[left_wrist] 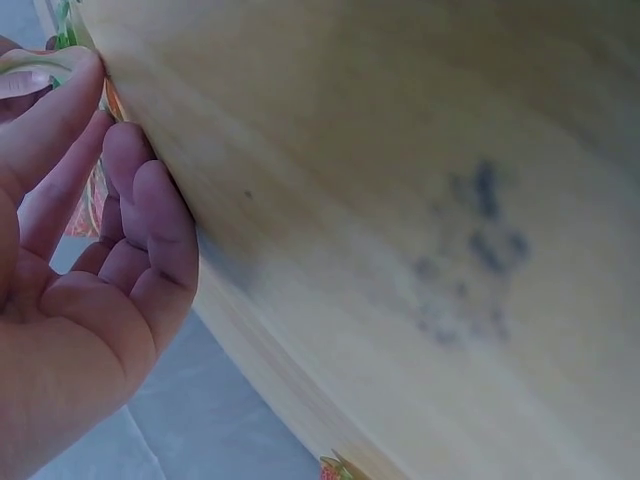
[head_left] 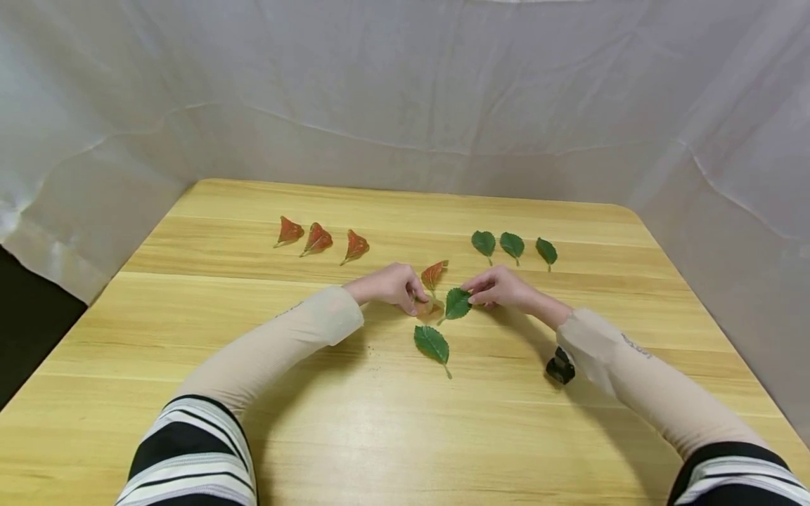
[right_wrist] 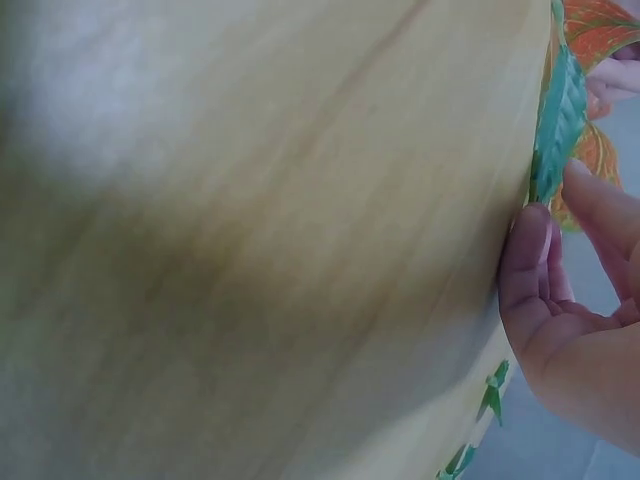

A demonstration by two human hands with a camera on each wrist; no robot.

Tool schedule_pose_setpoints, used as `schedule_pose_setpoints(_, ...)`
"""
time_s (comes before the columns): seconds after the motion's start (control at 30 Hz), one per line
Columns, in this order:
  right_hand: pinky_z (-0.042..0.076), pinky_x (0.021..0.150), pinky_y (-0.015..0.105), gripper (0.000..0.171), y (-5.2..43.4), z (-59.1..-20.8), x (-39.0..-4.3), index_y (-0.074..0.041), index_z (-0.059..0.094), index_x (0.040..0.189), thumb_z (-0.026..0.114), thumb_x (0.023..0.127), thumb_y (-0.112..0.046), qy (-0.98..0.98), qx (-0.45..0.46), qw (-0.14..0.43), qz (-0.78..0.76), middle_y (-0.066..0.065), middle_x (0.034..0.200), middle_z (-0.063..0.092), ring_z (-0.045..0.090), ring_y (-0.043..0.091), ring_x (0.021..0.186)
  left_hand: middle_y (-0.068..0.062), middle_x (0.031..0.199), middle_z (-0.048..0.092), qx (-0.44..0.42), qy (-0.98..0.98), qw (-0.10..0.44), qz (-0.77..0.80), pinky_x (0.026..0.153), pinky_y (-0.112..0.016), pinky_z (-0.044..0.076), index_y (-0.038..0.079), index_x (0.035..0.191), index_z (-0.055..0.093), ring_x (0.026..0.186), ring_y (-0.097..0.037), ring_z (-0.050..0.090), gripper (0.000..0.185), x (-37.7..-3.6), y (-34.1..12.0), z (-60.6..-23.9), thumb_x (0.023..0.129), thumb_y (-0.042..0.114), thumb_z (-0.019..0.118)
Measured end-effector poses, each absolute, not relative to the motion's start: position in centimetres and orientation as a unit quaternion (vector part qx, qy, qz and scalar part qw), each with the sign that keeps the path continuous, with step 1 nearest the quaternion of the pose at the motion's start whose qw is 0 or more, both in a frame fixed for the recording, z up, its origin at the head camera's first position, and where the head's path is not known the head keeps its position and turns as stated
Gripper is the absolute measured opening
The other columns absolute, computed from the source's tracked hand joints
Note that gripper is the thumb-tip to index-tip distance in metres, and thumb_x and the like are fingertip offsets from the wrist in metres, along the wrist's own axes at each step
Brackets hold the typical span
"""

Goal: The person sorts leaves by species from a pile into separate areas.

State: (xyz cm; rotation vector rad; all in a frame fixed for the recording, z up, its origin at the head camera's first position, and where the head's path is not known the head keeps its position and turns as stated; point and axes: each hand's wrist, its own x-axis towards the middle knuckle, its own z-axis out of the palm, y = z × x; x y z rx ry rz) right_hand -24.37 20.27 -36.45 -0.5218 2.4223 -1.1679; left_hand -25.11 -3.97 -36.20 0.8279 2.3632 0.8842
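Observation:
My left hand [head_left: 396,287] pinches an orange leaf [head_left: 430,311] low over the middle of the table, partly hidden by the fingers. In the left wrist view the thumb and forefinger meet at the frame's edge. To the right, my right hand [head_left: 503,289] pinches a green leaf [head_left: 457,303] by its edge, stem pointing down and left. That green leaf [right_wrist: 560,120] appears nearly edge-on in the right wrist view. Just above the two held leaves lies a red-orange leaf [head_left: 434,274]. Another green leaf [head_left: 432,343] rests on the table below them.
Three red leaves [head_left: 318,239] lie in a row at the back left of the wooden table [head_left: 342,436]. At the back right are three green leaves [head_left: 512,244]. A black device [head_left: 560,367] hangs beneath the right wrist. Pale curtains [head_left: 405,84] surround the back and sides.

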Motion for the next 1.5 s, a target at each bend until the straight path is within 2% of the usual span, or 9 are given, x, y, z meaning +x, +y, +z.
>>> schedule_pose_setpoints(0.23, 0.043, 0.05, 0.024, 0.027, 20.4, -36.8, -24.8, 0.008, 0.063, 0.104, 0.065, 0.078, 0.002, 0.875, -0.22, 0.197, -0.383, 0.008, 0.072, 0.062, 0.047, 0.012, 0.054, -0.007, 0.1, 0.064, 0.312, 0.861, 0.245, 0.318, 0.053, -0.019, 0.044, 0.001, 0.098, 0.068, 0.06, -0.007, 0.051, 0.027, -25.3, -4.0, -36.2, 0.071, 0.0, 0.073)
schedule_pose_setpoints(0.57, 0.042, 0.047, 0.024, 0.027, 20.3, -36.8, -24.9, 0.008, 0.063, 0.104, 0.065, 0.077, 0.003, 0.871, -0.225, 0.209, -0.383, 0.006, 0.063, 0.057, 0.045, 0.013, 0.051, -0.006, 0.101, 0.063, 0.323, 0.842, 0.28, 0.327, 0.05, -0.018, 0.04, 0.001, 0.105, 0.065, 0.054, -0.006, 0.046, 0.032, -25.6, -4.4, -36.0, 0.074, 0.001, 0.071)
schedule_pose_setpoints(0.77, 0.042, 0.047, 0.024, 0.026, 20.2, -36.7, -24.9, 0.008, 0.063, 0.104, 0.065, 0.078, 0.003, 0.868, -0.223, 0.219, -0.385, 0.006, 0.063, 0.056, 0.045, 0.013, 0.05, -0.005, 0.082, 0.063, 0.319, 0.827, 0.29, 0.361, 0.05, -0.021, 0.042, -0.001, 0.106, 0.065, 0.052, -0.009, 0.047, 0.03, -25.9, -4.9, -36.0, 0.076, 0.0, 0.068)
schedule_pose_setpoints(0.9, 0.042, 0.047, 0.024, 0.027, 20.2, -36.6, -25.0, 0.008, 0.063, 0.104, 0.065, 0.078, 0.003, 0.867, -0.219, 0.225, -0.387, 0.005, 0.063, 0.056, 0.045, 0.012, 0.05, -0.007, 0.07, 0.061, 0.304, 0.826, 0.277, 0.385, 0.05, -0.025, 0.043, -0.002, 0.103, 0.065, 0.052, -0.013, 0.049, 0.025, -26.1, -5.2, -35.8, 0.079, 0.001, 0.066)
schedule_pose_setpoints(1.13, 0.041, 0.047, 0.024, 0.026, 20.2, -36.5, -25.1, 0.008, 0.063, 0.104, 0.064, 0.078, 0.004, 0.867, -0.213, 0.234, -0.385, 0.006, 0.061, 0.056, 0.044, 0.011, 0.049, -0.015, 0.082, 0.063, 0.222, 0.824, 0.271, 0.446, 0.048, -0.023, 0.039, -0.002, 0.105, 0.064, 0.053, -0.014, 0.049, 0.022, -26.7, -5.3, -35.6, 0.087, 0.009, 0.058)
schedule_pose_setpoints(1.37, 0.043, 0.047, 0.024, 0.026, 20.0, -36.5, -25.1, 0.008, 0.063, 0.103, 0.064, 0.078, 0.005, 0.868, -0.211, 0.235, -0.382, 0.005, 0.062, 0.057, 0.046, 0.012, 0.05, -0.013, 0.082, 0.054, 0.162, 0.766, 0.316, 0.537, 0.048, -0.023, 0.037, -0.003, 0.117, 0.052, 0.056, -0.013, 0.044, 0.027, -27.1, -5.1, -36.1, 0.092, 0.007, 0.048)
schedule_pose_setpoints(1.5, 0.043, 0.047, 0.024, 0.026, 20.1, -36.5, -25.2, 0.008, 0.063, 0.103, 0.064, 0.078, 0.005, 0.869, -0.209, 0.235, -0.381, 0.005, 0.061, 0.057, 0.045, 0.011, 0.05, -0.014, 0.086, 0.055, 0.136, 0.742, 0.33, 0.567, 0.049, -0.023, 0.036, -0.002, 0.121, 0.049, 0.058, -0.013, 0.045, 0.03, -27.2, -5.0, -36.0, 0.092, 0.005, 0.046)
